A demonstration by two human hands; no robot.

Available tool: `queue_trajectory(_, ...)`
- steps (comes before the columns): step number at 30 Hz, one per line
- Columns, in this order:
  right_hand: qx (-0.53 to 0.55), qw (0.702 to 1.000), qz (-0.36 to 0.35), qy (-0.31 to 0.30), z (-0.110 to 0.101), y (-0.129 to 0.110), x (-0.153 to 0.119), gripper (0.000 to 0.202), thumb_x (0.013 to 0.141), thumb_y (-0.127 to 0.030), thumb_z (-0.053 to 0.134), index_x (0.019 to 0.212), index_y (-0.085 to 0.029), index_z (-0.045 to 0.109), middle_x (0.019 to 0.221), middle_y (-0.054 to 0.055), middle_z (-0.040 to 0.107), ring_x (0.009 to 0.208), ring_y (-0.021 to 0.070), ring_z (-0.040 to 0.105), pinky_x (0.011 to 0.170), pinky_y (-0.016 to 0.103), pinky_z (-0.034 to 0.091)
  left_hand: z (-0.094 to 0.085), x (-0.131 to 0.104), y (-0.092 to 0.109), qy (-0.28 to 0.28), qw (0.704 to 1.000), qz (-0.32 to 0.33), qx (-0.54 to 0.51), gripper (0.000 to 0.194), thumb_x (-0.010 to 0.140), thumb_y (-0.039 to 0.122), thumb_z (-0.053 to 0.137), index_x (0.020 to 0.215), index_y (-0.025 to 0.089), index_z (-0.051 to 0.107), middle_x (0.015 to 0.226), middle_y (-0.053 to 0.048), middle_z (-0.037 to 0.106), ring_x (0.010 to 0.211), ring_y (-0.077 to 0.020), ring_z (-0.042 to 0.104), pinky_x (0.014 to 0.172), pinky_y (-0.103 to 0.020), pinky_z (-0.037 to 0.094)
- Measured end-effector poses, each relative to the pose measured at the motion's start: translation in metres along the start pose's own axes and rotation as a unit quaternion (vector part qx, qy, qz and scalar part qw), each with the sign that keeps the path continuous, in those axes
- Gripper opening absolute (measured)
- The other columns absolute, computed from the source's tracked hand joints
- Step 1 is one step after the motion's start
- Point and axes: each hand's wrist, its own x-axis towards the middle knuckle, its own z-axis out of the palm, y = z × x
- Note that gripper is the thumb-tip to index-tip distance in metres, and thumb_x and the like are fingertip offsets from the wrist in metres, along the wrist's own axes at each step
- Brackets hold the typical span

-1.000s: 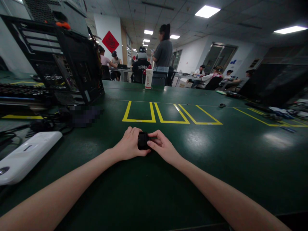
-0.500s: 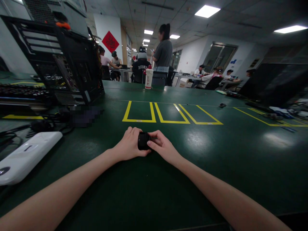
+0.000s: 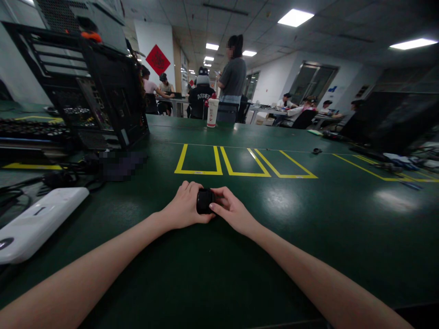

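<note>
A small black rounded object (image 3: 205, 201), its exact kind too dark to make out, sits between my two hands just above or on the green table (image 3: 212, 274). From its left side my left hand (image 3: 187, 205) wraps round it, thumb low and fingers behind. My right hand (image 3: 233, 209) grips the right side, with the thumb on the near face and bent fingers at the back. Parts of the object are covered by my fingers. Beyond my hands, yellow tape outlines (image 3: 199, 172) mark the tabletop.
At left stand an open black computer case (image 3: 113, 100) and a white oblong device (image 3: 41, 224) beside dark cables. A white cup (image 3: 211, 113) is at the table's far edge. A small dark item (image 3: 317, 151) lies right of the tape. Several people sit or stand farther back.
</note>
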Motion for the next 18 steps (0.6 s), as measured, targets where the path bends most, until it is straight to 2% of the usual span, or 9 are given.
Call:
queue_trajectory(6,0.007,1.000,-0.003,0.027,0.0017,-0.0010,0.0000,0.018,0.081,-0.028,0.051,0.098,-0.022,0.047,0.105,0.002,0.054,0.097,0.0165,0.056,0.083,0.035,0.048,-0.0012,0.0004,0.0012,-0.003,1.000,-0.009,-0.001,0.059,0.063,0.057,0.057,0.101,0.014,0.045,0.094,-0.009,0.047,0.086,-0.0244,0.043,0.074,-0.038,0.041)
queue_trajectory(10,-0.009,0.999,0.001,0.039,-0.0001,0.0023,0.0028,0.028,0.080,-0.028,0.052,0.107,-0.022,0.045,0.109,0.005,0.052,0.102,0.0176,0.053,0.087,0.036,0.045,-0.0029,0.0010,0.0028,-0.009,1.000,-0.013,0.003,0.060,0.063,0.057,0.057,0.102,0.014,0.044,0.095,-0.009,0.047,0.086,-0.0245,0.043,0.075,-0.039,0.041)
queue_trajectory(13,-0.025,0.999,0.013,0.025,-0.0018,0.0034,0.0036,0.035,0.081,-0.029,0.050,0.115,-0.023,0.043,0.116,0.006,0.048,0.107,0.0189,0.050,0.091,0.039,0.042,-0.0036,0.0007,0.0031,-0.013,1.000,-0.009,0.000,0.060,0.064,0.057,0.056,0.102,0.013,0.044,0.095,-0.009,0.047,0.086,-0.0242,0.042,0.075,-0.039,0.041)
queue_trajectory(18,0.014,1.000,0.001,-0.006,-0.0010,0.0012,0.0006,0.029,0.078,-0.022,0.055,0.105,-0.023,0.044,0.112,0.004,0.051,0.106,0.0183,0.052,0.090,0.037,0.044,-0.0014,0.0002,0.0009,-0.001,1.000,-0.001,0.002,0.058,0.064,0.057,0.056,0.101,0.014,0.044,0.095,-0.008,0.047,0.086,-0.0241,0.043,0.075,-0.038,0.041)
